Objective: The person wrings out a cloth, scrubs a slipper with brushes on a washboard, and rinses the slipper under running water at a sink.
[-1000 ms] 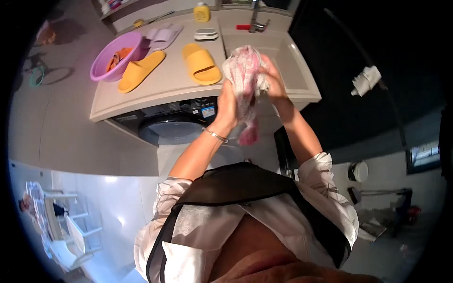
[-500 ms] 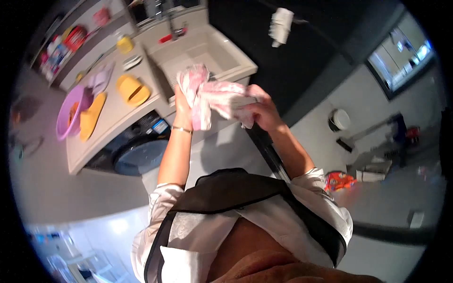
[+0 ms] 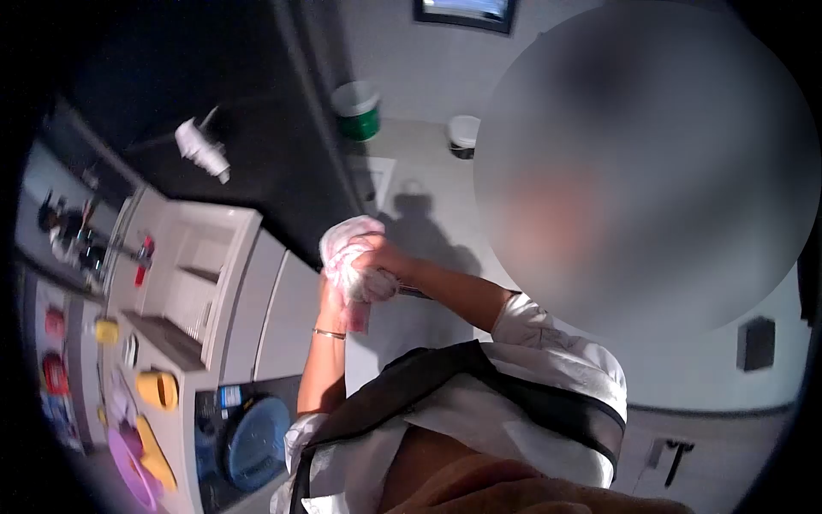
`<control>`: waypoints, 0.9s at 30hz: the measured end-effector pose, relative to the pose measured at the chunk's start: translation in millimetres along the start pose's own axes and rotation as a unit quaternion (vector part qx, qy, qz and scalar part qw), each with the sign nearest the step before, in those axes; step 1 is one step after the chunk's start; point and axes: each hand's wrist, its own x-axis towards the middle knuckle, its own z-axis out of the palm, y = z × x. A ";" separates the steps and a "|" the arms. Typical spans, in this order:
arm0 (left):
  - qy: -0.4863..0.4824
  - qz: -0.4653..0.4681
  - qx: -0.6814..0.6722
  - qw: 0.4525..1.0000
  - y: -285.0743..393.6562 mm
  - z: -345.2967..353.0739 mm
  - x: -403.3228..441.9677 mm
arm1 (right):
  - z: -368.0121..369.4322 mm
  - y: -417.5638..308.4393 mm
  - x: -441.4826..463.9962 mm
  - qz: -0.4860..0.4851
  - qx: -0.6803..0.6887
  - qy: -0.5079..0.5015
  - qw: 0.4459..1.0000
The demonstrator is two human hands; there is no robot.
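Note:
A pink-and-white cloth [image 3: 349,236], bunched up and looking like a towel, is held in front of me between both hands. My left hand [image 3: 332,295], with a bracelet at the wrist, is closed around its lower left side; the cloth hides most of the fingers. Over the right side of the bundle, my right hand [image 3: 383,259] is closed on the cloth too. A short end of cloth hangs below the hands.
To the left are a sink [image 3: 231,224], a washing machine [image 3: 259,441], yellow slippers [image 3: 157,390] and a purple basin [image 3: 128,463]. A green-and-white bucket [image 3: 358,116] and a white bucket [image 3: 464,131] stand ahead. A large grey blurred disc covers the upper right.
My view has turned right, so the sink and counter now lie farther left. The cloth, stretched between my hands before, is now bunched, with my right hand close to my left.

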 end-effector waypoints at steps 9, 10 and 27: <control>-0.052 0.105 0.135 0.984 6.9 51.1 17.2 | -96.9 7.8 -76.1 0.020 -0.580 0.164 0.797; -0.059 0.120 0.176 0.975 8.2 47.4 9.5 | -86.6 14.6 -72.4 0.018 -0.580 0.155 0.799; 0.080 0.246 0.654 0.711 67.9 -84.3 -179.2 | 123.7 99.6 -52.3 0.093 -0.097 0.002 0.991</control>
